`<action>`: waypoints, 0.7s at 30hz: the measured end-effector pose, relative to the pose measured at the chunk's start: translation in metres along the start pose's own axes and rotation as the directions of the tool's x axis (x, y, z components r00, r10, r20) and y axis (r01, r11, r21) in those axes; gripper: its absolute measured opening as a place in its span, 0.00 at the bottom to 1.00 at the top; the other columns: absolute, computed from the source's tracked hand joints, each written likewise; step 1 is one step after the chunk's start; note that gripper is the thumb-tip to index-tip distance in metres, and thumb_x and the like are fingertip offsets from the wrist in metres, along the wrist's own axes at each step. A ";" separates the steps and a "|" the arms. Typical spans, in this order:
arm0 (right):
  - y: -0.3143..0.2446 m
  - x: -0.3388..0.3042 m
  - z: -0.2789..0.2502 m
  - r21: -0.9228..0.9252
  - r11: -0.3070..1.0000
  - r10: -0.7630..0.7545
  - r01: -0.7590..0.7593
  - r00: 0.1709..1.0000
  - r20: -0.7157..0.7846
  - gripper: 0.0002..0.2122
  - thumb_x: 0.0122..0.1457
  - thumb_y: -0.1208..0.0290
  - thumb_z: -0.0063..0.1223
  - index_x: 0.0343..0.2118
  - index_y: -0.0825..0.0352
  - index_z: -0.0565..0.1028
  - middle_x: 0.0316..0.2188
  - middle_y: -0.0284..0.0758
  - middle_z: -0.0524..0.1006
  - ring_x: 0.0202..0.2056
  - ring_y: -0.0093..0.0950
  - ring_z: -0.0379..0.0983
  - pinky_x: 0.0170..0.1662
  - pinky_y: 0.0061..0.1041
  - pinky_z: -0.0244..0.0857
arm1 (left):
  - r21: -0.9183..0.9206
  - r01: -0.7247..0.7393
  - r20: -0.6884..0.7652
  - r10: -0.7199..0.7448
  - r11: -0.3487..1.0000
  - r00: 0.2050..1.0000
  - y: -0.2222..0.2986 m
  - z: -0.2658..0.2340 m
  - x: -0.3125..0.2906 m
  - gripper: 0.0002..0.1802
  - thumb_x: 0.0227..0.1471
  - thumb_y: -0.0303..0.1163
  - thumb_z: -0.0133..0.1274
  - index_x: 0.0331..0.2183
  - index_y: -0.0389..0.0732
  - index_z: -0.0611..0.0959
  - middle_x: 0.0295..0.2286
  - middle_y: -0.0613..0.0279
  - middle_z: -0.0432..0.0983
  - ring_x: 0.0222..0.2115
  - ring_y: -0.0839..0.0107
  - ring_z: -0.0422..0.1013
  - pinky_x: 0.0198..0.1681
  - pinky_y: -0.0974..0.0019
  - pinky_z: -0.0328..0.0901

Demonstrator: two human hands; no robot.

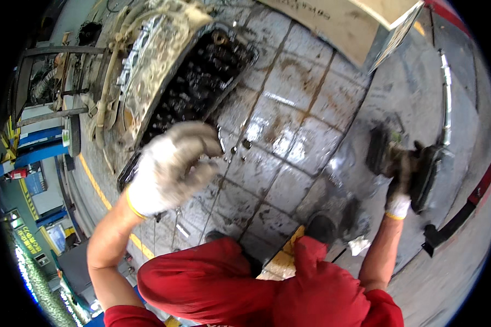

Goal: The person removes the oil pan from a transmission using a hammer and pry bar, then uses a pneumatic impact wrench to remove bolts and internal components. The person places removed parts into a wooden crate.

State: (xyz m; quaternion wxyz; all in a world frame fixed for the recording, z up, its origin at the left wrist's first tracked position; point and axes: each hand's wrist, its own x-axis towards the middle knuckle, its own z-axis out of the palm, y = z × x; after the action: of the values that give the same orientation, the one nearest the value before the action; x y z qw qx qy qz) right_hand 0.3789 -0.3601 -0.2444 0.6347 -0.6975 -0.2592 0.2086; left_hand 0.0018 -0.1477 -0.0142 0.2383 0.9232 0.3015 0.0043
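My left hand point(172, 166), in a white work glove with grimy fingers, hovers by the near side of an engine. Its fingers are bent, with a gap between them and the thumb, and nothing shows in it. The engine's open, oil-black interior point(196, 82) lies just beyond, beside its pale metal casing point(147, 60). Off to the right, my right hand point(401, 177) reaches down in a heavily blackened glove with a white cuff. It is between a black oblong part point(428, 177) and a smaller dark part point(376, 150). The right fingers blend into the dark surroundings.
Grey floor tiles point(289, 136) carry wet, oily patches. A large box point(333, 27) stands at the far right. A long metal bar point(446, 98) and a black bracket-like piece point(447, 229) lie at right. A yellow block point(283, 259) is between my legs. Metal racks point(54, 114) stand left.
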 end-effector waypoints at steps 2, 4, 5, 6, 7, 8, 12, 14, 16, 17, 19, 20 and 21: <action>-0.007 0.001 -0.001 -0.085 0.991 -0.099 0.100 0.995 0.013 0.25 0.68 0.64 0.58 0.62 0.74 0.67 0.39 0.34 0.79 0.41 0.24 0.77 0.49 0.28 0.72 | -0.074 0.012 0.086 -0.005 0.997 0.996 -0.011 0.047 -0.049 0.17 0.50 0.28 0.68 0.43 0.41 0.83 0.47 0.51 0.78 0.42 0.56 0.80 0.43 0.58 0.77; -0.001 0.002 0.000 -0.081 0.989 -0.130 0.127 0.991 -0.031 0.25 0.68 0.65 0.59 0.62 0.74 0.69 0.39 0.33 0.79 0.41 0.24 0.77 0.49 0.28 0.72 | -0.153 0.113 0.197 -0.082 0.982 0.977 -0.015 0.088 -0.088 0.15 0.50 0.29 0.68 0.42 0.41 0.85 0.50 0.53 0.78 0.46 0.57 0.79 0.47 0.56 0.76; -0.006 0.001 -0.001 -0.078 0.990 -0.119 0.118 0.993 -0.006 0.25 0.68 0.66 0.59 0.62 0.74 0.69 0.40 0.33 0.79 0.41 0.24 0.76 0.49 0.28 0.72 | -0.175 0.169 0.272 -0.118 0.970 0.955 -0.012 0.097 -0.097 0.15 0.51 0.29 0.68 0.42 0.42 0.85 0.50 0.52 0.78 0.46 0.56 0.79 0.46 0.56 0.76; -0.009 0.004 0.003 -0.128 0.976 -0.182 0.178 0.983 -0.025 0.24 0.68 0.67 0.58 0.62 0.74 0.70 0.41 0.34 0.79 0.41 0.24 0.76 0.49 0.27 0.71 | -0.190 0.231 0.341 -0.156 0.954 0.927 -0.009 0.103 -0.107 0.15 0.51 0.29 0.68 0.42 0.43 0.84 0.50 0.52 0.78 0.46 0.54 0.79 0.46 0.55 0.76; -0.012 0.003 0.007 -0.136 0.972 -0.199 0.193 0.980 -0.033 0.22 0.68 0.67 0.58 0.60 0.73 0.71 0.42 0.34 0.79 0.42 0.25 0.77 0.49 0.29 0.72 | -0.195 0.211 0.345 -0.134 0.958 0.929 -0.008 0.109 -0.116 0.16 0.53 0.31 0.68 0.44 0.43 0.84 0.49 0.52 0.78 0.44 0.52 0.79 0.45 0.54 0.76; -0.015 0.000 0.010 -0.144 0.968 -0.215 0.208 0.976 -0.040 0.21 0.67 0.67 0.59 0.59 0.72 0.72 0.42 0.35 0.78 0.42 0.26 0.77 0.49 0.31 0.74 | -0.203 0.183 0.350 -0.103 0.962 0.931 -0.011 0.112 -0.124 0.16 0.54 0.32 0.67 0.44 0.43 0.83 0.48 0.52 0.78 0.43 0.52 0.79 0.44 0.54 0.76; -0.009 -0.002 0.006 -0.143 0.959 -0.254 0.246 0.966 -0.041 0.22 0.67 0.67 0.58 0.60 0.71 0.71 0.44 0.36 0.79 0.43 0.27 0.78 0.50 0.32 0.74 | -0.215 0.131 0.343 -0.050 0.968 0.938 -0.022 0.111 -0.144 0.15 0.55 0.32 0.66 0.43 0.42 0.82 0.46 0.53 0.78 0.40 0.52 0.79 0.41 0.54 0.76; -0.003 -0.003 0.004 -0.154 0.949 -0.285 0.274 0.957 -0.051 0.22 0.67 0.68 0.58 0.61 0.71 0.71 0.45 0.36 0.79 0.44 0.27 0.78 0.51 0.33 0.74 | -0.180 0.110 0.384 -0.033 0.977 0.923 -0.028 0.100 -0.139 0.14 0.54 0.32 0.66 0.43 0.42 0.82 0.46 0.52 0.78 0.40 0.52 0.79 0.39 0.54 0.76; 0.002 -0.002 0.000 -0.045 0.975 -0.222 0.219 0.972 -0.072 0.19 0.68 0.69 0.57 0.59 0.69 0.73 0.45 0.35 0.81 0.44 0.27 0.77 0.52 0.33 0.74 | -0.172 0.049 0.326 0.010 0.984 0.945 -0.032 0.099 -0.131 0.14 0.53 0.31 0.66 0.42 0.42 0.81 0.46 0.53 0.78 0.37 0.52 0.80 0.37 0.55 0.76; 0.007 -0.001 0.001 -0.052 0.975 -0.220 0.215 0.969 -0.111 0.18 0.68 0.68 0.57 0.58 0.69 0.75 0.45 0.35 0.81 0.45 0.27 0.77 0.52 0.32 0.74 | -0.166 0.009 0.296 0.041 0.986 0.954 -0.031 0.097 -0.126 0.15 0.53 0.31 0.66 0.41 0.42 0.81 0.46 0.54 0.78 0.37 0.52 0.80 0.37 0.55 0.76; -0.006 0.002 -0.001 -0.153 0.971 -0.207 0.186 0.970 -0.130 0.17 0.67 0.68 0.59 0.55 0.69 0.77 0.45 0.34 0.82 0.46 0.26 0.77 0.53 0.31 0.72 | -0.220 -0.112 0.135 0.144 0.969 0.980 -0.030 0.114 -0.127 0.16 0.51 0.30 0.67 0.42 0.43 0.81 0.46 0.56 0.78 0.35 0.51 0.80 0.36 0.56 0.76; -0.018 -0.006 0.006 -0.247 0.958 -0.184 0.147 0.974 -0.134 0.16 0.67 0.67 0.61 0.54 0.69 0.78 0.45 0.34 0.82 0.47 0.26 0.76 0.54 0.31 0.71 | -0.232 -0.110 0.132 0.144 0.966 0.981 -0.027 0.120 -0.126 0.17 0.50 0.29 0.68 0.42 0.43 0.80 0.47 0.57 0.79 0.35 0.53 0.80 0.36 0.56 0.76; -0.020 -0.006 0.007 -0.356 0.912 -0.259 0.204 0.959 -0.115 0.15 0.67 0.66 0.60 0.52 0.69 0.79 0.46 0.35 0.82 0.47 0.25 0.77 0.54 0.30 0.71 | -0.272 -0.113 0.193 0.170 0.955 0.966 -0.025 0.125 -0.124 0.17 0.50 0.30 0.68 0.42 0.44 0.81 0.47 0.57 0.79 0.36 0.54 0.80 0.36 0.56 0.76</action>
State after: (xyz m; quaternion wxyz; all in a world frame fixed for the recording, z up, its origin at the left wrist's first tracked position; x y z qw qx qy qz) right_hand 0.3678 -0.3569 -0.2255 0.5436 -0.7752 -0.3208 0.0275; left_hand -0.0945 -0.2540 -0.1196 0.3870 0.8985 0.2036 -0.0388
